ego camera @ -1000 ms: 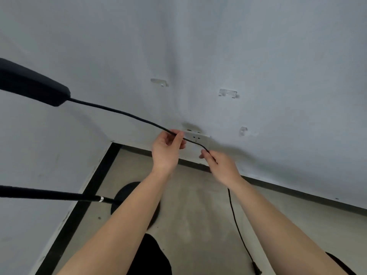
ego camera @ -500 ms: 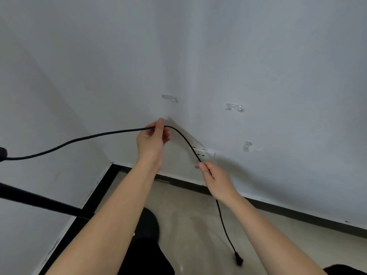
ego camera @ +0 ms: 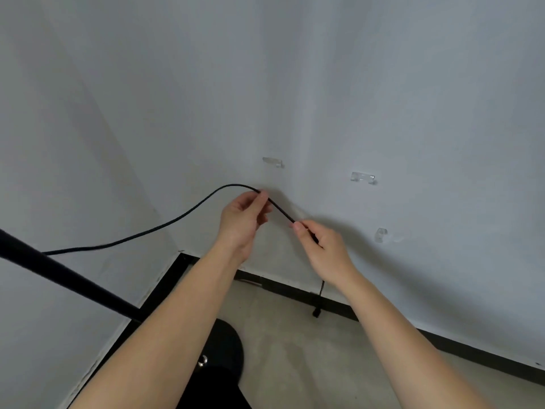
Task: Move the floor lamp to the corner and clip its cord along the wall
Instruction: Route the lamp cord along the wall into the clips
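Note:
The floor lamp's black pole (ego camera: 62,277) slants in from the left, and its round black base (ego camera: 228,349) sits on the floor in the corner. The thin black cord (ego camera: 165,225) arcs from the left up to my left hand (ego camera: 243,219), which pinches it close to the wall. My right hand (ego camera: 320,246) grips the cord a short way lower and to the right. Below that hand the cord hangs down to its plug (ego camera: 316,312) near the skirting. Three clear clips are stuck on the wall: an upper left clip (ego camera: 272,162), an upper right clip (ego camera: 362,177) and a lower clip (ego camera: 380,234).
Two white walls meet in the corner at left. A black skirting board (ego camera: 383,315) runs along the base of the wall above the grey concrete floor (ego camera: 309,364). A dark shape, perhaps my clothing (ego camera: 215,388), fills the bottom middle.
My hands have come closer together on the cord and the arc between them has shortened. The view tilted up, so the wall socket is now hidden behind my hands.

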### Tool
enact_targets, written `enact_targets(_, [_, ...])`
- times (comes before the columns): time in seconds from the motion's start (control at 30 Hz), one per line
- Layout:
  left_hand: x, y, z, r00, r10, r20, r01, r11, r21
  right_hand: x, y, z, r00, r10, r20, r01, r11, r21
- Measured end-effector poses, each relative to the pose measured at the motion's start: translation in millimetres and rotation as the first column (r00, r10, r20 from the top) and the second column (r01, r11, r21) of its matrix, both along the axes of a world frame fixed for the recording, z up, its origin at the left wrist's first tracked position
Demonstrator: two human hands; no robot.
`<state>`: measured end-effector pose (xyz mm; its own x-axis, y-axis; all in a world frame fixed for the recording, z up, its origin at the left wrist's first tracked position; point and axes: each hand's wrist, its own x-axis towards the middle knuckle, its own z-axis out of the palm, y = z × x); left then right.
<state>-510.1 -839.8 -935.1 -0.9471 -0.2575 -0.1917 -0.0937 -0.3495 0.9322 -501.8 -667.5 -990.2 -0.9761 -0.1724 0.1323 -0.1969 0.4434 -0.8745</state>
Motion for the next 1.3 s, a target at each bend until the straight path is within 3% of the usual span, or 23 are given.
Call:
enact_targets(0.13, [-11.7, -22.1, 12.5, 0.978, 0.209, -0.028, -0.196, 0.95, 0.243, -0.9, 9.5, 6.3, 0.997, -0.017, 0.079, 0.025, 0.995, -0.097])
enact_targets(0.2, [-12.9, -25.2, 10.9, 0.976, 0.217, -0.009, -0.205, 0.934, 0.293, -4.8, 9.0, 14.1, 0.996, -0.034, 0.076, 0.044, 0.99, -0.132])
enact_targets(0.37, [-5.5, -7.2, 0.6, 0.993, -0.105, 0.052, 0.095, 0.98, 0.172, -13.7, -7.0, 41.1, 1.0, -0.021, -0.009, 0.02, 0.987, -0.159])
enact_targets(0.43, [-5.2, -1.8, 0.6, 0.989, -0.147, 0.026, 0.141, 0.978, 0.15, -14.3, -7.7, 42.9, 1.0, 0.008, -0.025, -0.011, 0.992, -0.126])
enact_targets(0.53, [-13.3, -6.8, 8.7, 0.999, -0.034, -0.037, 0.042, 0.968, 0.247, -11.6, 3.3, 31.9, 0.997, 0.063, 0.054, -0.057, 0.993, -0.102])
enact_targets(0.67, [-28.8, -34.2, 25.1, 0.981, 0.189, -0.053, -0.143, 0.872, 0.468, -5.4, 26.4, 16.8, 0.993, 0.051, 0.104, -0.049, 0.999, -0.024])
enact_targets(0.73, [-27.7, -35.8, 24.5, 0.988, 0.15, -0.028, -0.127, 0.909, 0.396, -6.0, 29.1, 19.8, 0.996, 0.021, 0.086, -0.016, 0.998, -0.056])
enact_targets(0.8, [-21.7, -25.1, 17.0, 1.0, -0.008, 0.011, 0.005, 0.968, 0.252, -9.5, 25.0, 28.8, 0.998, 0.0, 0.067, 0.006, 0.995, -0.097])
enact_targets(0.87, [-12.7, -10.9, 8.8, 0.981, -0.194, 0.034, 0.187, 0.971, 0.151, -13.1, 17.6, 40.1, 0.999, 0.006, 0.043, -0.002, 0.995, -0.1])
enact_targets(0.93, [-7.2, -1.0, 2.8, 0.962, -0.271, 0.021, 0.265, 0.954, 0.138, -16.6, 12.1, 48.7, 1.0, 0.021, 0.011, -0.02, 0.996, -0.088])
enact_targets(1.03, [-9.5, 4.5, 1.4, 0.979, -0.202, 0.012, 0.199, 0.973, 0.119, -20.2, 14.0, 51.3, 0.999, 0.035, 0.008, -0.034, 0.996, -0.087])
enact_targets(1.2, [-24.1, -10.1, 10.4, 0.994, 0.096, -0.055, -0.069, 0.929, 0.363, -17.9, 29.0, 43.6, 1.0, -0.006, 0.004, 0.007, 0.997, -0.081])
enact_targets(1.3, [-26.0, -14.1, 15.9, 0.993, 0.101, -0.055, -0.069, 0.906, 0.418, -21.2, 25.9, 51.5, 0.989, -0.115, -0.095, 0.103, 0.988, -0.118])
